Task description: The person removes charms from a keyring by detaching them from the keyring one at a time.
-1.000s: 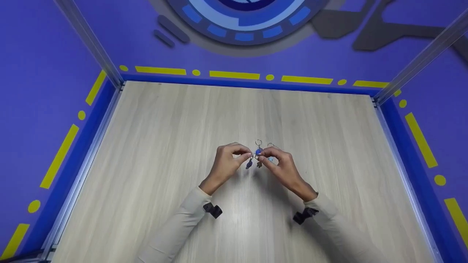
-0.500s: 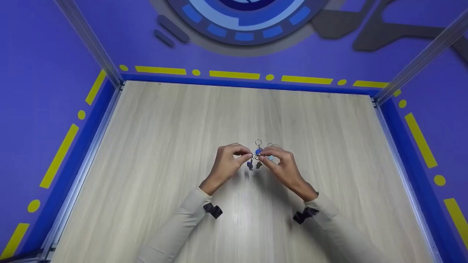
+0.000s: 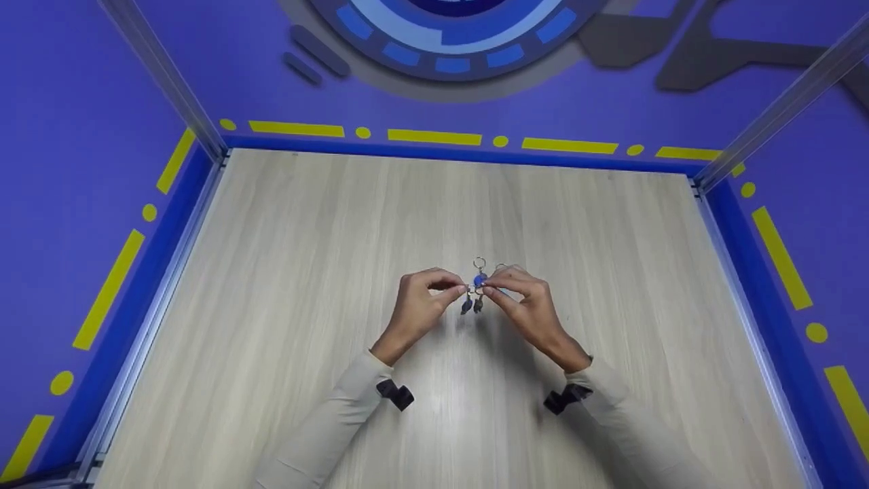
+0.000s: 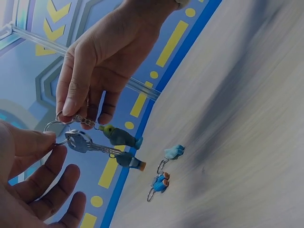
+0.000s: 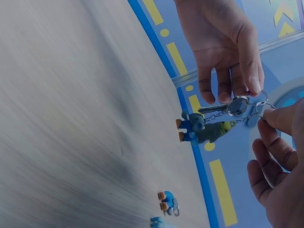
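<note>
My left hand [image 3: 424, 299] pinches a metal key ring [image 5: 262, 98] between thumb and index finger. A silver key [image 4: 78, 141] hangs at this ring, and a small blue figurine [image 4: 127, 160] hangs close by it. In my right hand [image 3: 529, 309], thumb and fingertips pinch another key ring [image 5: 259, 113], whose chain bears a figurine with a yellow-green head [image 4: 118, 136]. The two rings overlap between the fingertips; whether they are linked I cannot tell. Both figurines dangle above the table.
On the wooden table [image 3: 326, 224] beyond my hands lie two more keychains, a blue figurine with orange feet [image 4: 160, 182] and a light-blue figurine [image 4: 175, 152], each with a ring. Blue panels [image 3: 448, 109] wall the table at the back and both sides.
The dangling figurines have swung and turned, and now hang nearly side by side. The right fingers have shifted slightly, hiding the light-blue figurine in the head view. Both hands stay almost in place.
</note>
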Tool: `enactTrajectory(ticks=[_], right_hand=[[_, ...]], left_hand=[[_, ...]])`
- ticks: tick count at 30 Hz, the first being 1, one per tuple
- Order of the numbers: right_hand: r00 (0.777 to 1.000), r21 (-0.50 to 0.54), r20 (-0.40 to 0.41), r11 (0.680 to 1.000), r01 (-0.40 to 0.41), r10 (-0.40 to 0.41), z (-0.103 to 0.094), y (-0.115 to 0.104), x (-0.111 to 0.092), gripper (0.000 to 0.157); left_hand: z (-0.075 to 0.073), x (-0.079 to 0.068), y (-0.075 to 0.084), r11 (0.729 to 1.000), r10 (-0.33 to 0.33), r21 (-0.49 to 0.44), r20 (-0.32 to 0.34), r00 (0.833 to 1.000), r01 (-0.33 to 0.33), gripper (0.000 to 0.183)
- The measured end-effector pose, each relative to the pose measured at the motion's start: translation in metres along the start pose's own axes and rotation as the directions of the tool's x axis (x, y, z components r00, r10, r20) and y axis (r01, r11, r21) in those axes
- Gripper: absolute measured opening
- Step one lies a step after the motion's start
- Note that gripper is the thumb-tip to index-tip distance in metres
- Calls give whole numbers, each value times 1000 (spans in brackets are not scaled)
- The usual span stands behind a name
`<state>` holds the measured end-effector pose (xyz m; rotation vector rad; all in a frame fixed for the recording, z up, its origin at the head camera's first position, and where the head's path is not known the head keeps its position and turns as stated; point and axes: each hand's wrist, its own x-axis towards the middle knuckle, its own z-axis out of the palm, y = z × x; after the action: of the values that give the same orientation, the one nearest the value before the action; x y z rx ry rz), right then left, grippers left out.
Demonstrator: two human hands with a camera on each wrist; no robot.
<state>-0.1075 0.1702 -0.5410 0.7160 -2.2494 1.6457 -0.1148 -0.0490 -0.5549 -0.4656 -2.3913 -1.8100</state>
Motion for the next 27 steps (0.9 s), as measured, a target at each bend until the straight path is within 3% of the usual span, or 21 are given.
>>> enactTrajectory(ticks=[9,13,22,27], right_hand=[[1000,-5,-18,1000,-1,1,-2,19,-1,17],[1000,26,-1,999,-25,25,-5,22,-1,13],[984,58,73,984,-169,165,-9,18,-4,12],[977,34,95,980,-196,192,-9,17,-4,12]], left_hand=[[12,-8,-1,991,6,-135,-147,989,-26,4],[16,-11,-5,984,0,-177,-170,985,-31,4],[13,-9,-7,988,-77,-132,-8,997,75,5],[11,-7,-4,1000,-2,-30,13,1000,3,4]])
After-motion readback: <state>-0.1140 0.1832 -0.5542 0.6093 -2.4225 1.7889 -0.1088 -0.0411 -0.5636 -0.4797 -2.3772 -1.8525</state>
